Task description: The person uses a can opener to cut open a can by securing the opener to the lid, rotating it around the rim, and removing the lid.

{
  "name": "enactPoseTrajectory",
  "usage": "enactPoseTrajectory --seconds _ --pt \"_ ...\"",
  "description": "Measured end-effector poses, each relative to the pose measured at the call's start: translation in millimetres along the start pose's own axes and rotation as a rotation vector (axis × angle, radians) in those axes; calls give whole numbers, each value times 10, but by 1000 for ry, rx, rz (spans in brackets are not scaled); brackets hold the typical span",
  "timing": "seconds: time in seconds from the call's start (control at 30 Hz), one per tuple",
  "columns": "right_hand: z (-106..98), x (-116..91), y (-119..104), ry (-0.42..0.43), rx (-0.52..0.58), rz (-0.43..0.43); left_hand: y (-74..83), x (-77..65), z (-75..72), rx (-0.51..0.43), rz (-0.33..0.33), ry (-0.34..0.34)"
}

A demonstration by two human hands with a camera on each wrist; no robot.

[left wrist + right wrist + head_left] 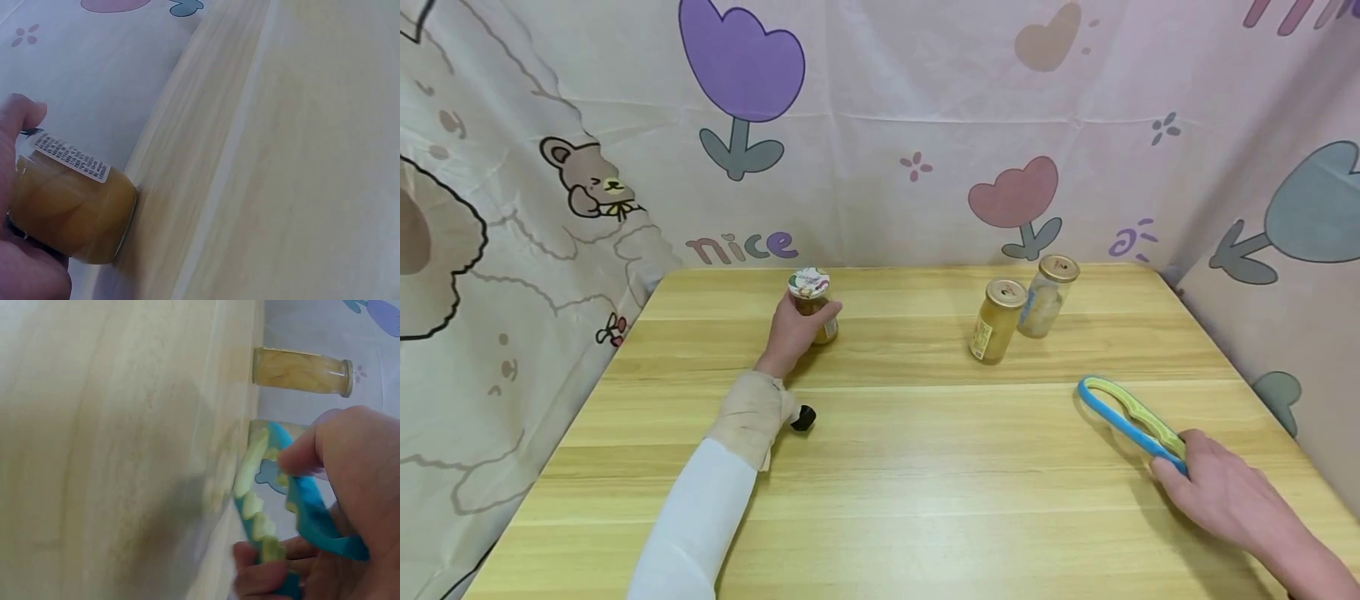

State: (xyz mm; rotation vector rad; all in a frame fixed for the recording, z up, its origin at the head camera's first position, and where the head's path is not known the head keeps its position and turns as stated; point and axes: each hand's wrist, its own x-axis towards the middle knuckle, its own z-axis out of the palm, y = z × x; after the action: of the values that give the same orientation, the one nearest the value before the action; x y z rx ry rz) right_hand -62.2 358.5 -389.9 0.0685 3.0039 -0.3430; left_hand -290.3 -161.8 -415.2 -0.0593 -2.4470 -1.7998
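At the back left of the table, my left hand [788, 332] grips a small glass jar [75, 212] from above and the side. The jar has a white patterned lid [809, 283], amber contents and a printed label; it appears upright on the table. On the right, my right hand [1232, 496] holds a blue and yellow-green looped jar opener [1122, 423] by its handle ends. In the right wrist view, the jar opener [309, 509] shows wavy teeth along its inner sides, with nothing clamped between them.
Two taller jars with gold lids stand close together at the back right: a yellow-filled jar [996, 325] in front and a paler jar [1047, 300] behind it. The wooden table [895, 467] meets a printed cloth backdrop [865, 150] at its far edge.
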Motion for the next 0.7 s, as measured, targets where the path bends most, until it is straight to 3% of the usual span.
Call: enactPoseTrajectory --seconds 0.33,0.7 --pt "6 -8 -84 61 -13 27 15 -110 -78 13 -51 -36" --pt "32 -42 -240 123 -2 -47 -6 -270 -139 6 -50 -90"
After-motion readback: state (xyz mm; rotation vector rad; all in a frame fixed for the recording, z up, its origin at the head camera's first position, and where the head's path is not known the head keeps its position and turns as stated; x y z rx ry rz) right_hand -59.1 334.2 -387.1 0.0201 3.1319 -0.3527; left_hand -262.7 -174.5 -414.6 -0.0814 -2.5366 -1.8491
